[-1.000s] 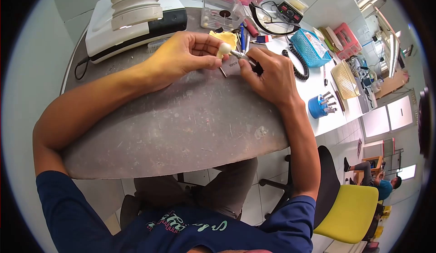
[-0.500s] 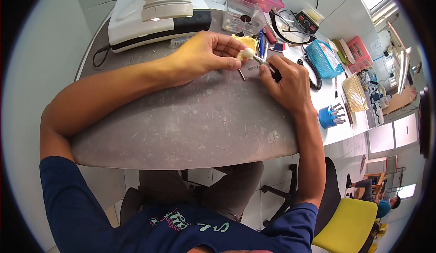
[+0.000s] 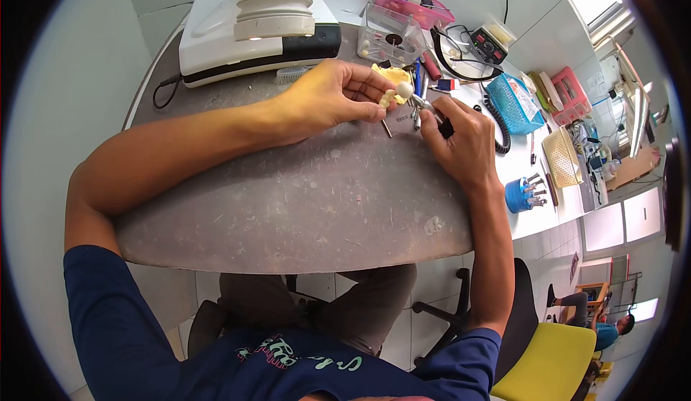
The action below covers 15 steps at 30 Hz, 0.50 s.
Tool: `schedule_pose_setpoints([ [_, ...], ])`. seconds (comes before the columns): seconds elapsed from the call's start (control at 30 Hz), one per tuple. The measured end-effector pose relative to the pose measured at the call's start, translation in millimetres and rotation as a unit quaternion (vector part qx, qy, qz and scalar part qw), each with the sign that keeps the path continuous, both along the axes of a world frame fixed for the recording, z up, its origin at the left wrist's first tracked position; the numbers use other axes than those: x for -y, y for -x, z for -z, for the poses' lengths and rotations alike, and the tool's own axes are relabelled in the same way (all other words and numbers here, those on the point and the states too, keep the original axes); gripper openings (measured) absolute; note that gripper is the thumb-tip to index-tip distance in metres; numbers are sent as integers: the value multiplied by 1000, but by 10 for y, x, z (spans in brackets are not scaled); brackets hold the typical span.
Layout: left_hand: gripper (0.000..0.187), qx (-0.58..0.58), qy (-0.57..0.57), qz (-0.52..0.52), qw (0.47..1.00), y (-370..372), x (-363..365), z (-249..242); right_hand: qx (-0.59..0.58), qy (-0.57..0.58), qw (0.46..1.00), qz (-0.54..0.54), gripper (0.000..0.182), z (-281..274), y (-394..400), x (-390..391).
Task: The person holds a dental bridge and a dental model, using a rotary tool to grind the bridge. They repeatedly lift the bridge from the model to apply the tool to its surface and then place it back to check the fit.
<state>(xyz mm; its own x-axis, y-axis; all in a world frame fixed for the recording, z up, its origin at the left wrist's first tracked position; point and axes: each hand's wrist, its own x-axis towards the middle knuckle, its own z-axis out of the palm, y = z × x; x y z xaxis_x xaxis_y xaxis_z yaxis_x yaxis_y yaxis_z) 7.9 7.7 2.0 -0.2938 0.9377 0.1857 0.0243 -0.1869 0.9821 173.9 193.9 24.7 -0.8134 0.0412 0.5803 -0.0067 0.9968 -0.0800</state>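
My left hand [image 3: 332, 97] pinches a small cream-coloured dental bridge [image 3: 387, 99] between thumb and fingertips. Wrapped around a metal rotary handpiece [image 3: 426, 107], my right hand [image 3: 464, 136] points it leftward at the bridge. A round white polishing tip [image 3: 404, 89] sits on the handpiece's end, just right of the bridge. Behind both hands lies a crumpled yellow piece [image 3: 389, 74]. A thin metal rod [image 3: 387, 129] rests on the grey worktop [image 3: 309, 199] below the bridge.
A white box unit [image 3: 216, 41] with a ribbed hose [image 3: 275, 2] stands at the back left. Behind my hands is a clear bin [image 3: 389, 38]. To the right are a blue basket [image 3: 512, 106], a cream basket [image 3: 561, 156] and a blue bur holder [image 3: 520, 196]. A person [image 3: 608, 333] sits far right.
The white tip has shifted off the bridge to its right, so more of the bridge shows. Both hands keep their grips, and the whole view has shifted slightly.
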Motion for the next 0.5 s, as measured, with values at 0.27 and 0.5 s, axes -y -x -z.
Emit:
schedule_pose_setpoints([
  [0.27, 36, -51, 4, -18, 999, -2, -29, 31, 4, -3, 1000, -22, 24, 18, 25, 39],
  [0.5, 36, -53, 22, -19, 998, -13, -12, -10, 8, -10, 1000, -19, 24, -6, 16, 46],
])
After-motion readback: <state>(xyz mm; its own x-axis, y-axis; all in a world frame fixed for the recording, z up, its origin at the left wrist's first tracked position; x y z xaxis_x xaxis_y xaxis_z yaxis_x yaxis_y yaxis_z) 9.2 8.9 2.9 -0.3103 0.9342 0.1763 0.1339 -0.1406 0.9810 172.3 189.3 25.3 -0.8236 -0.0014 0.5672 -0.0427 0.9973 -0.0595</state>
